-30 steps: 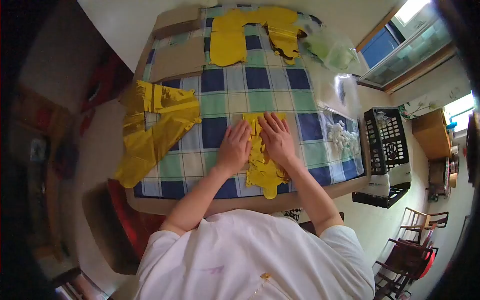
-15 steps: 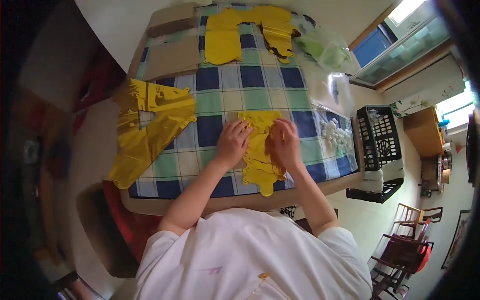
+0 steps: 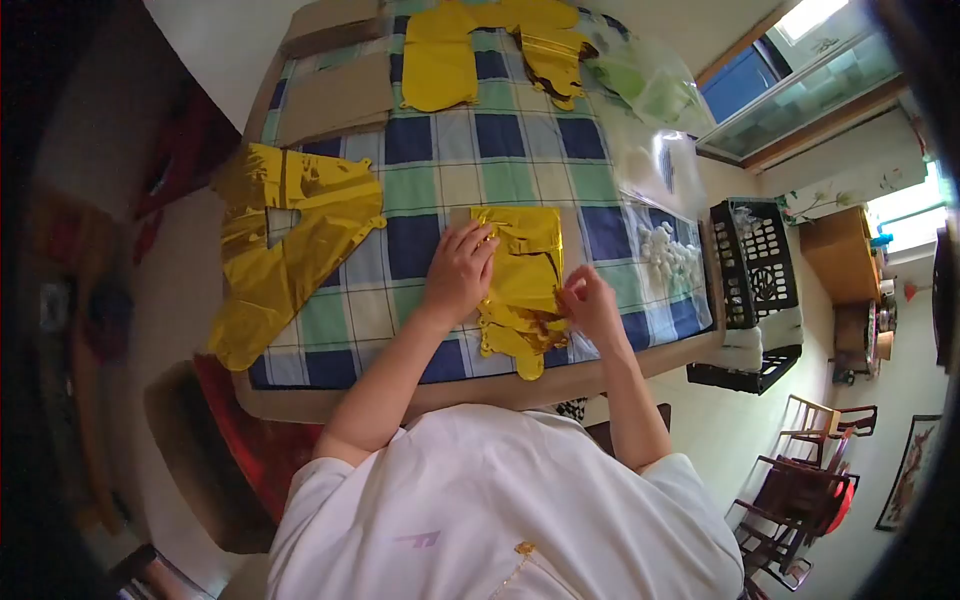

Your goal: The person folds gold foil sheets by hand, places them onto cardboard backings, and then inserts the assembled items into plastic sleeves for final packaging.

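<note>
A folded gold foil balloon [image 3: 525, 270] lies flat on the checked cloth in front of me, its lower end wrinkled with a rounded tab toward my body. Along its left edge my left hand [image 3: 460, 272] rests with the fingers laid out flat, pressing on the foil. At the lower right edge my right hand [image 3: 592, 303] is closed in a pinch on the foil's border. A bit of brown cardboard [image 3: 573, 240] shows beneath the balloon.
Another flat gold balloon [image 3: 300, 240] lies at the left, and more gold foil [image 3: 440, 60] at the far end. Cardboard pieces [image 3: 335, 100] are at the back left. Clear plastic bags [image 3: 655, 165], small white pieces [image 3: 668, 252] and a black crate [image 3: 755, 265] are on the right.
My right hand has moved down and slightly right along the balloon's right edge. The upper foil now looks flatter and smoother. My left hand stays at the left edge.
</note>
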`<action>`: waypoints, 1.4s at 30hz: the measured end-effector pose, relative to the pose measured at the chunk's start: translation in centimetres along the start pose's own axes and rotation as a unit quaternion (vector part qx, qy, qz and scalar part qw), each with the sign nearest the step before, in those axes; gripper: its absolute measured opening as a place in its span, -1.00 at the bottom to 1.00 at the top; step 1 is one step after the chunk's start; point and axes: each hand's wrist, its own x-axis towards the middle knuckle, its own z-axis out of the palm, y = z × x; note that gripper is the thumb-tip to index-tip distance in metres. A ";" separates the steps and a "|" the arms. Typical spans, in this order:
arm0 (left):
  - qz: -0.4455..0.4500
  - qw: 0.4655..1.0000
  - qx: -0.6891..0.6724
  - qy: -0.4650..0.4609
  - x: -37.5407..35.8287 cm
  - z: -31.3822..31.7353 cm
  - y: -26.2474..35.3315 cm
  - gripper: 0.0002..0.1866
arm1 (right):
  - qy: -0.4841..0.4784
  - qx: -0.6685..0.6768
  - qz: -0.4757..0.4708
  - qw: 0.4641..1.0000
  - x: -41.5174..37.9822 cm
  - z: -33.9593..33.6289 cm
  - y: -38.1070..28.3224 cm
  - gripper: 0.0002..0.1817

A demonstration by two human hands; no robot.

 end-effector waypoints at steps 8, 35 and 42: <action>0.018 1.000 -0.001 -0.005 0.0 0.3 -0.4 -0.71 | 0.152 -0.132 -0.056 0.978 1.6 -1.7 0.5 -0.72; 0.106 0.993 0.019 -0.037 1.6 -0.5 1.8 -0.66 | 0.316 -0.008 -0.105 0.943 -6.1 -19.0 7.0 -0.95; -0.083 0.996 0.013 -0.017 6.4 -0.2 -1.3 -0.79 | 0.232 0.195 -0.060 0.951 -8.2 -18.1 6.6 -0.94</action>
